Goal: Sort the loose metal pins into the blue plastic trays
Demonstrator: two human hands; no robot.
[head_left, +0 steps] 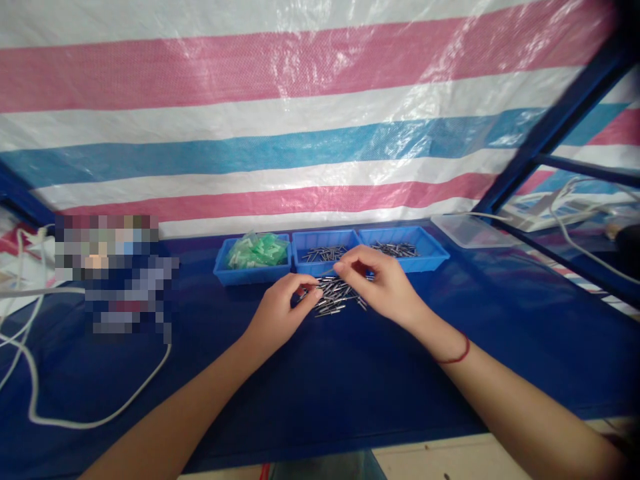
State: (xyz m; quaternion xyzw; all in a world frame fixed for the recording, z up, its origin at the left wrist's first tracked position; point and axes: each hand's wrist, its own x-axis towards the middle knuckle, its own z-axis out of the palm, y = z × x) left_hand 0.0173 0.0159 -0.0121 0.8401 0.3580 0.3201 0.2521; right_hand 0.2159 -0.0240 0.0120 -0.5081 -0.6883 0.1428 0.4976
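Observation:
A loose pile of thin metal pins, which look like blind rivets (336, 297), lies on the blue tabletop between my hands. At the pile's left edge is my left hand (280, 307), its thumb and fingertips curled close together by the pins. Whatever sits between those fingertips is too small to make out. My right hand (383, 283) hovers over the pile's right side, thumb and forefinger pinched. What this pinch holds, if anything, cannot be seen. Behind the hands, the middle blue bin (325, 269) and the right blue bin (434, 257) contain similar pins.
A left blue bin (253, 275) holds green and clear plastic bags (257, 250). White cables (95, 424) loop over the table's left side, near a blurred-out patch. A clear plastic lid (473, 230) lies at the back right, beside a blue metal frame (550, 137). Striped sheeting (260, 157) hangs behind.

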